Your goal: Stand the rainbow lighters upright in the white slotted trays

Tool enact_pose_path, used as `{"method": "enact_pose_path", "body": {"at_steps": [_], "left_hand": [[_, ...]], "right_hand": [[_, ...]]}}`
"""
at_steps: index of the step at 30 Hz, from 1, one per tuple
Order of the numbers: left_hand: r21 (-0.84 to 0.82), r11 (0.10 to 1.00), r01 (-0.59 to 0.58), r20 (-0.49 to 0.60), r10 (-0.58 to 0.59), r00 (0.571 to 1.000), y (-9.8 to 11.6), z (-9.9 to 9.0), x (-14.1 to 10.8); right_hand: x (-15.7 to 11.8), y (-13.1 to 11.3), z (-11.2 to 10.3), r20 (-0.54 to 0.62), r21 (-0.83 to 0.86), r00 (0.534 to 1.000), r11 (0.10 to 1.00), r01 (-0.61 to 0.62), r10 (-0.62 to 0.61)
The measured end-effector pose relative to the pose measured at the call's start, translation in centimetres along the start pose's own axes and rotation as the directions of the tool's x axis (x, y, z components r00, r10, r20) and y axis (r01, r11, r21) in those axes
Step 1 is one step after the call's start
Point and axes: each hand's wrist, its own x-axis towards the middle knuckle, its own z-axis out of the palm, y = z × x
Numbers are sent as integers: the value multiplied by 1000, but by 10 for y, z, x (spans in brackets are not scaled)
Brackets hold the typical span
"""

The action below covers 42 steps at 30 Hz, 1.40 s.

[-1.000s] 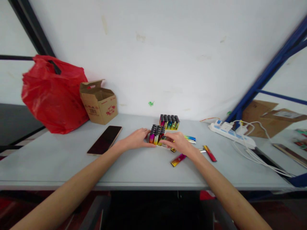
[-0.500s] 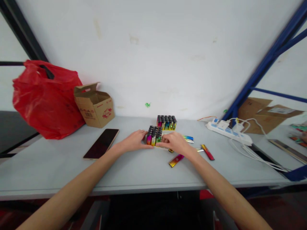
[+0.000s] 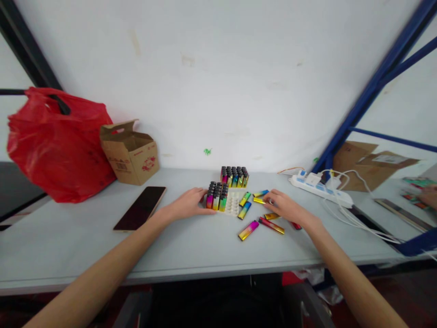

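Observation:
My left hand (image 3: 189,203) curls round the left side of a white pegged tray (image 3: 233,203), thumb along its front. Several upright lighters (image 3: 217,196) with black tops and shiny coloured bodies fill the tray's left part; bare sockets show on its right. My right hand (image 3: 285,207) is to the right of the tray, its fingertips closed on the end of a yellow lighter (image 3: 259,200). Loose lighters lie around it, among them a green one (image 3: 245,199), a blue-yellow one (image 3: 244,210), a pink-yellow one (image 3: 248,230) and a red-yellow one (image 3: 271,225).
Behind the tray stands a second block of upright lighters (image 3: 234,176). A phone (image 3: 140,208), an open cardboard box (image 3: 131,155) and a red plastic bag (image 3: 61,146) are at left. A power strip (image 3: 321,189) with cables lies right. Another person's hand (image 3: 429,196) shows at the far right.
My right hand has left the tray and moved right to the loose lighters, uncovering the bare sockets. My left hand stays at the tray. The view has shifted slightly.

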Motion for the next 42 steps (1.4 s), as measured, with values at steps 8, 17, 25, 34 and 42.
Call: {"method": "enact_pose_path", "body": {"at_steps": [8, 17, 25, 34, 42], "left_hand": [[-18, 999, -27, -22, 27, 999, -4, 4, 0], [-21, 999, -38, -24, 37, 999, -7, 6, 1], [-21, 999, -40, -11, 40, 999, -3, 4, 0], [-25, 999, -24, -20, 24, 1000, 0, 2, 0], [-7, 1000, -14, -3, 14, 1000, 5, -1, 0]], "right_hand": [[24, -10, -16, -60, 246, 993, 965, -86, 104], [88, -54, -6, -131, 863, 964, 505, -4, 231], [92, -78, 25, -44, 925, 975, 378, -42, 216], [87, -81, 44, -344, 465, 898, 881, -89, 273], [83, -86, 44, -373, 425, 898, 903, -60, 235]]}}
